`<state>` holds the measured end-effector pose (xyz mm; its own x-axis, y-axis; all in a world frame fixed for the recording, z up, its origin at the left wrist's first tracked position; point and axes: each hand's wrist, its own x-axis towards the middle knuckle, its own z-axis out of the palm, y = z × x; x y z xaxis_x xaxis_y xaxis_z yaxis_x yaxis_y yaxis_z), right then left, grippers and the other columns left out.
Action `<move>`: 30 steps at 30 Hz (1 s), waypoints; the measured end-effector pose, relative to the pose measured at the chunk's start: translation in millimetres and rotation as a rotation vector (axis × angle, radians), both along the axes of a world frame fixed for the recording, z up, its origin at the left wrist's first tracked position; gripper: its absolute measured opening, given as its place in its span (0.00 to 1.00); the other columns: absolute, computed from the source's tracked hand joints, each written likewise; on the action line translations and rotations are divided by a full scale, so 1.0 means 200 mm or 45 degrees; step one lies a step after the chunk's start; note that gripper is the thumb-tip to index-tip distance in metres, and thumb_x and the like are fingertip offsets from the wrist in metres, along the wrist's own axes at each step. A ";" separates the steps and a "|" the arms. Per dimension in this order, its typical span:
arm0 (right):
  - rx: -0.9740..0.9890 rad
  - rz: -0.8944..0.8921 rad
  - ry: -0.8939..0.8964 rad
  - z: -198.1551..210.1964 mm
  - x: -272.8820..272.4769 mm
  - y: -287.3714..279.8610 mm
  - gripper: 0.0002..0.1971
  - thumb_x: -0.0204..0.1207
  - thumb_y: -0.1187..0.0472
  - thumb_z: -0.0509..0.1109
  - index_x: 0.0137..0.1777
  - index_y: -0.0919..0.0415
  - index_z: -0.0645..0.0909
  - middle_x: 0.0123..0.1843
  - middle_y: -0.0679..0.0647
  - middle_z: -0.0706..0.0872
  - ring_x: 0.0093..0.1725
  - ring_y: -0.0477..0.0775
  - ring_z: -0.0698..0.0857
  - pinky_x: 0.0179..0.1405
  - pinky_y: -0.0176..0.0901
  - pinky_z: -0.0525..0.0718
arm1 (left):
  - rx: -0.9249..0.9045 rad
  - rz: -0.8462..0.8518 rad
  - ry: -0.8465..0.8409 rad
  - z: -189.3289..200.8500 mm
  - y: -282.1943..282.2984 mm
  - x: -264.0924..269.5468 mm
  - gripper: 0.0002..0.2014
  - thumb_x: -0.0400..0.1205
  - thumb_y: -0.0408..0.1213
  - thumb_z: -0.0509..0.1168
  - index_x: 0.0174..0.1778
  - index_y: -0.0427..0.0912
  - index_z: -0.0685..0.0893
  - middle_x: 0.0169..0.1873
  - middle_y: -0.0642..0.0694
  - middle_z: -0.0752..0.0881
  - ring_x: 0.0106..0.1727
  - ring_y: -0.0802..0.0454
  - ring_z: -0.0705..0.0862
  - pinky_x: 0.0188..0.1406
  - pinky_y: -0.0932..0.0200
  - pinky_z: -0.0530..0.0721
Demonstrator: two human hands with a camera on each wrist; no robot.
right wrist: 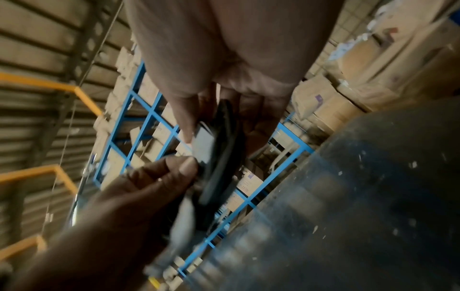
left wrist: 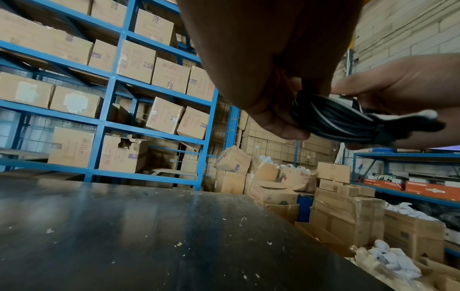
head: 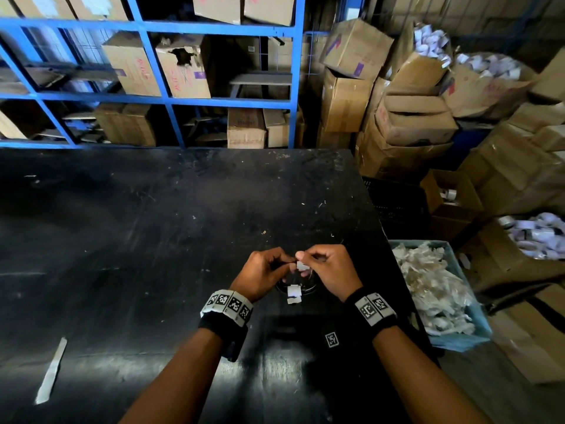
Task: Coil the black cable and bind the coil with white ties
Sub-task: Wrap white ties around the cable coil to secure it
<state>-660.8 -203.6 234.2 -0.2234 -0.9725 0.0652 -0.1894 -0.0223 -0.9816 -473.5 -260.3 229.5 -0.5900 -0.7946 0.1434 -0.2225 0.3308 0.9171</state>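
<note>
Both hands meet above the black table [head: 153,240], near its right edge, and hold a coiled black cable [left wrist: 331,120] between them. My left hand [head: 269,267] grips the coil's left side with curled fingers. My right hand [head: 318,261] pinches a white tie [head: 302,265] at the coil's top. A second white tie [head: 293,293] wraps the coil's near side, below the hands. The head view shows only a dark arc of the coil [head: 305,289]. In the blurred right wrist view the coil [right wrist: 219,157] hangs between my thumb and fingers, with a white tie [right wrist: 204,145] against it.
A blue bin [head: 477,325] of white ties stands just right of the table. Cardboard boxes [head: 412,117] pile up behind and to the right. Blue shelving [head: 153,26] with boxes runs behind the table. A pale strip [head: 52,370] lies at the table's near left.
</note>
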 end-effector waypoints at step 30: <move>-0.342 0.195 0.613 0.05 -0.12 0.01 0.22 0.61 0.77 0.85 0.53 0.55 0.94 0.53 0.50 0.91 0.61 0.47 0.88 0.66 0.48 0.87 | 0.682 0.316 0.453 -0.01 -0.08 0.04 0.15 0.87 0.34 0.66 0.65 0.29 0.86 0.53 0.37 0.92 0.53 0.47 0.89 0.46 0.60 0.89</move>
